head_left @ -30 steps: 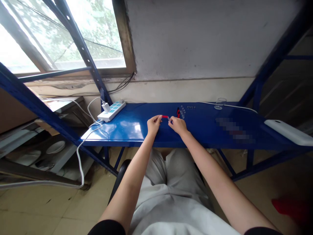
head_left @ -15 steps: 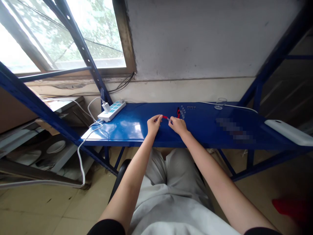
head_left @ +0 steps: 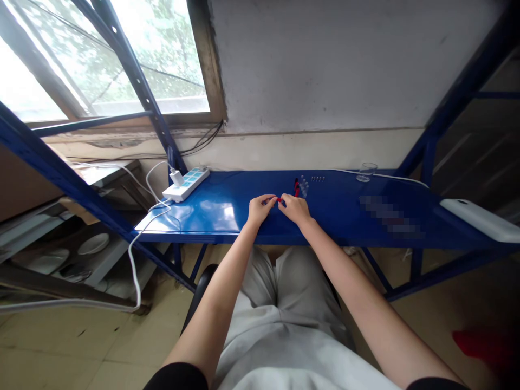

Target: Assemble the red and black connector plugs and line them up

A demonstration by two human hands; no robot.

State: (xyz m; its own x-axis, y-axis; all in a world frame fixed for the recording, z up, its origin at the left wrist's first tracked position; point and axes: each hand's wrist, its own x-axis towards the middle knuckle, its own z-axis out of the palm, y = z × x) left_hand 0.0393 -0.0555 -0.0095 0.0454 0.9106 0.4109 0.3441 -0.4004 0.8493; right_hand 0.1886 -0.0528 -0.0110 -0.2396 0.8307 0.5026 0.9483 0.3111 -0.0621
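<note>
Over the front half of the blue table, my two hands meet fingertip to fingertip. A small red piece [head_left: 279, 200] shows between them, mostly covered by fingers. My right hand [head_left: 296, 209] pinches it between thumb and finger. Closed in a pinch as well, my left hand [head_left: 260, 210] has its fingertips at the left end of the red piece; whether it grips it I cannot make out. Just beyond my right hand lie several red and black pieces [head_left: 297, 187], a group of small clear pieces [head_left: 304, 187] and a row of tiny metallic pieces [head_left: 318, 179].
On the blue table [head_left: 337, 222], a white power strip [head_left: 186, 184] with a plug lies at the left. A clear glass [head_left: 366, 172] stands at the back right, near a white cable. A white device [head_left: 481, 219] rests at the right end. Blue posts frame both sides.
My left hand has come slightly down and to the right. The red piece, longer in view before with a clear part by my right fingers, now shows only as a short bit.
</note>
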